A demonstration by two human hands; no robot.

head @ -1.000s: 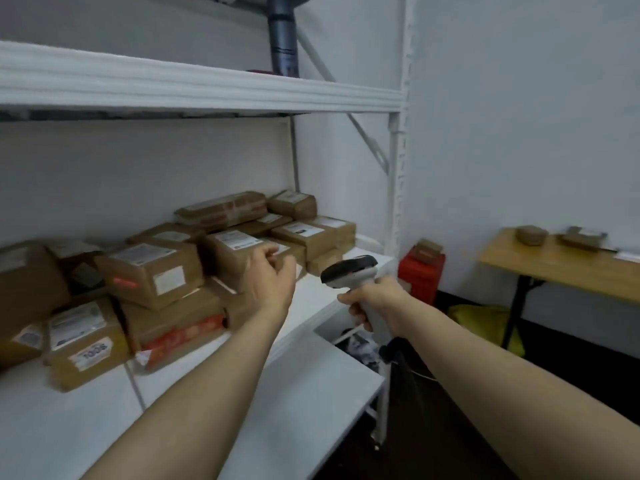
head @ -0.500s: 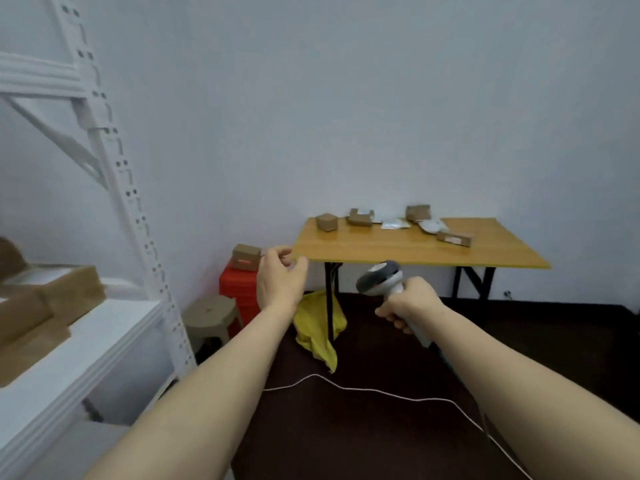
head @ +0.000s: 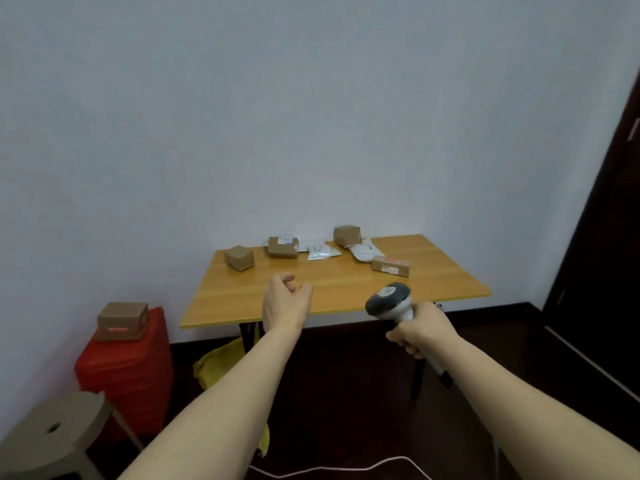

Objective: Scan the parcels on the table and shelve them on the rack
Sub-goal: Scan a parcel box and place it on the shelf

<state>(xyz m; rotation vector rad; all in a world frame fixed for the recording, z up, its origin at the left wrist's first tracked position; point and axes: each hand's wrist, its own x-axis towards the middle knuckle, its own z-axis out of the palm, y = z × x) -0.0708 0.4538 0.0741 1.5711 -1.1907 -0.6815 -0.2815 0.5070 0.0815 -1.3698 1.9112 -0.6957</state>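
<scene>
At the lower left stands a grey-brown plastic stool (head: 52,431). Just behind it is a red plastic stack (head: 128,368) with one cardboard box (head: 121,322) resting on top. A yellow bag (head: 221,362) lies on the dark floor under the wooden worktop (head: 346,289). The parcels are on the far half of this worktop, near the wall: a small cube box (head: 239,258) at the left, then a flat labelled box (head: 282,247), a white pouch (head: 320,252), a brown box (head: 347,235) at the back edge, a white mailer (head: 367,252) and a long box with red tape (head: 391,265). The left hand (head: 285,303) is raised before the near edge of the worktop, released, with fingers loosely curled and holding nothing. The right hand (head: 417,329) is grasping the handle of a barcode scanner (head: 389,301) (its grey head points toward the worktop). A white cable (head: 346,471) lies on the floor at the bottom. A dark door (head: 606,237) stands at the right edge.
</scene>
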